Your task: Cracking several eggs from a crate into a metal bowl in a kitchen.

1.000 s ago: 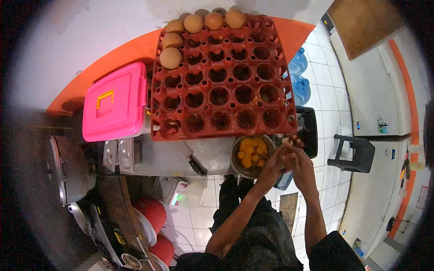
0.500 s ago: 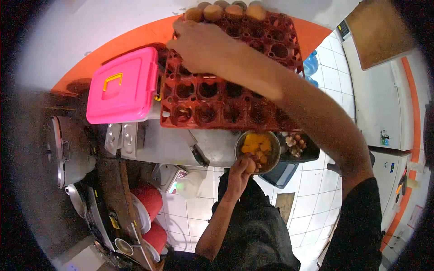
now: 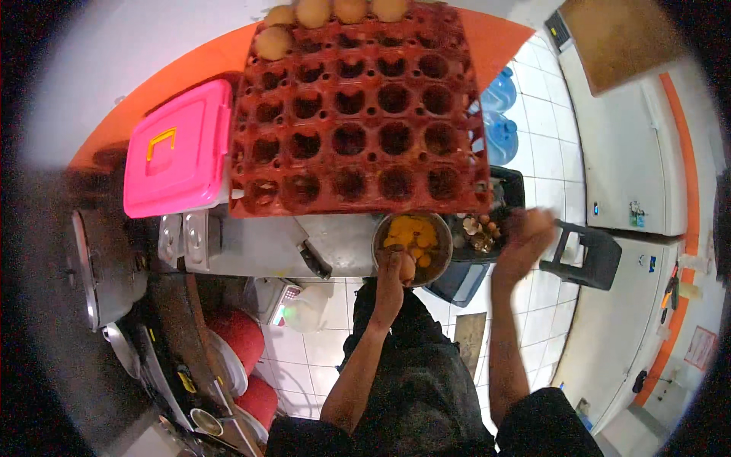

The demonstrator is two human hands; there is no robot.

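Note:
My left hand (image 3: 391,282) is closed around a brown egg (image 3: 408,268) at the near rim of a round metal bowl (image 3: 448,255). Several cracked-open eggs with orange yolks (image 3: 411,231) lie in the bowl. Off to the right, my right hand (image 3: 525,240) is raised and blurred by motion; a rounded, egg-coloured shape shows in its curled fingers. A big red egg tray (image 3: 350,164) spans the space beyond the bowl. Most of its visible hollows hold nothing, and several brown eggs (image 3: 312,11) sit at its far left end.
Broken eggshells (image 3: 481,230) lie in a black container right of the bowl. A knife (image 3: 314,259) rests on the metal counter (image 3: 266,240). Left stand a pink-lidded box (image 3: 179,152) and a large pot (image 3: 106,266). Blue water bottles (image 3: 499,137) are on the right.
My right hand has left the far left part of the egg tray and swung back to the right of the bowl. My left hand still holds its egg at the rim.

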